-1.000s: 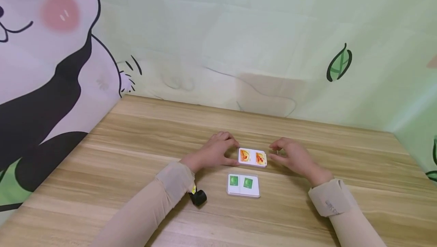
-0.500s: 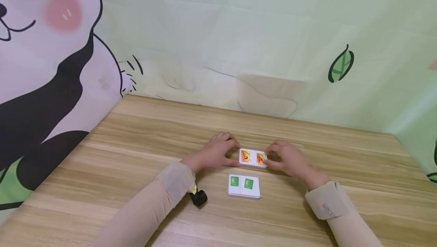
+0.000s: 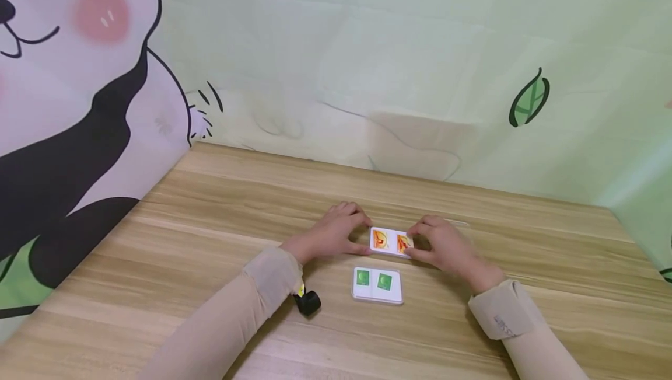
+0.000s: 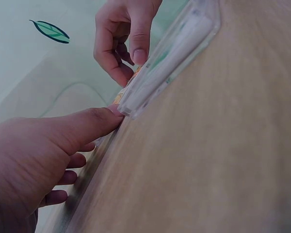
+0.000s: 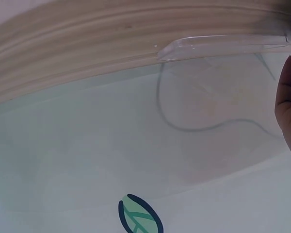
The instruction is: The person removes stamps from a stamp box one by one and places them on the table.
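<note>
A stack of white cards [image 3: 390, 246] with orange pictures lies on the table in a shallow clear plastic case, whose rim is barely visible. My left hand [image 3: 336, 233] grips the case's left end, thumb at the near corner and fingers at the far one. At the other end, my right hand [image 3: 445, 246] pinches the stack between thumb and fingertips, covering its right edge. Closer to me sits a clear case [image 3: 377, 295] of cards with two green squares on top. In the left wrist view, this case [image 4: 177, 56] partly hides the orange cards.
A clear plastic lid [image 5: 223, 47] lies behind my right hand, near the back of the wooden table [image 3: 252, 193]. A small black device [image 3: 308, 303] hangs at my left cuff. The printed wall cloth [image 3: 325, 59] closes off the back and left.
My right hand has moved left from beside the orange cards and now pinches their right end, which earlier stuck out unevenly. The left hand keeps its hold. The view has shifted slightly.
</note>
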`<action>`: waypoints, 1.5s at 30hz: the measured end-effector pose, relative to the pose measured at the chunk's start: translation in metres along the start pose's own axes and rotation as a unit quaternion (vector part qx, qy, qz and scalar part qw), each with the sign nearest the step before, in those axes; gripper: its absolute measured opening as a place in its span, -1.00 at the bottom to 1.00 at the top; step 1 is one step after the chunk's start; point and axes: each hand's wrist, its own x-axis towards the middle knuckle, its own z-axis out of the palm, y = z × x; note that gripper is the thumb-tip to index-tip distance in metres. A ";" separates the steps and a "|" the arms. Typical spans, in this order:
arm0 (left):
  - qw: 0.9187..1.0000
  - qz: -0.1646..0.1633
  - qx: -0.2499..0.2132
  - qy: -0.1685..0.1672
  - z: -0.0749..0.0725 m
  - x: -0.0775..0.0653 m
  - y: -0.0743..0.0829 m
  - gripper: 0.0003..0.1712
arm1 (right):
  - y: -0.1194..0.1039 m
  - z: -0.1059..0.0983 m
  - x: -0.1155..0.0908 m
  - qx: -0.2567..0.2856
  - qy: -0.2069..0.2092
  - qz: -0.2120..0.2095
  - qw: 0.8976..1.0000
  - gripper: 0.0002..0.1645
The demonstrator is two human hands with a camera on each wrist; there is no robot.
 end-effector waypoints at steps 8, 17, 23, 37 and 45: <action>1.000 0.004 0.000 0.005 0.001 0.001 -0.002 -0.31 | 0.000 0.002 0.001 0.003 -0.001 0.005 1.000 -0.56; 1.000 0.001 0.002 0.002 0.000 0.000 0.000 -0.31 | -0.001 0.003 0.002 0.000 -0.003 0.008 1.000 -0.60; 1.000 0.001 -0.002 0.001 -0.002 -0.001 0.001 -0.32 | -0.002 0.002 0.002 0.000 -0.006 0.014 1.000 -0.63; 1.000 -0.001 0.002 -0.003 -0.002 -0.001 0.002 -0.32 | -0.002 0.001 0.002 -0.003 0.004 -0.008 1.000 -0.75; 1.000 -0.005 0.003 -0.006 -0.002 -0.001 0.002 -0.32 | -0.002 0.001 0.002 -0.006 0.012 -0.011 1.000 -0.79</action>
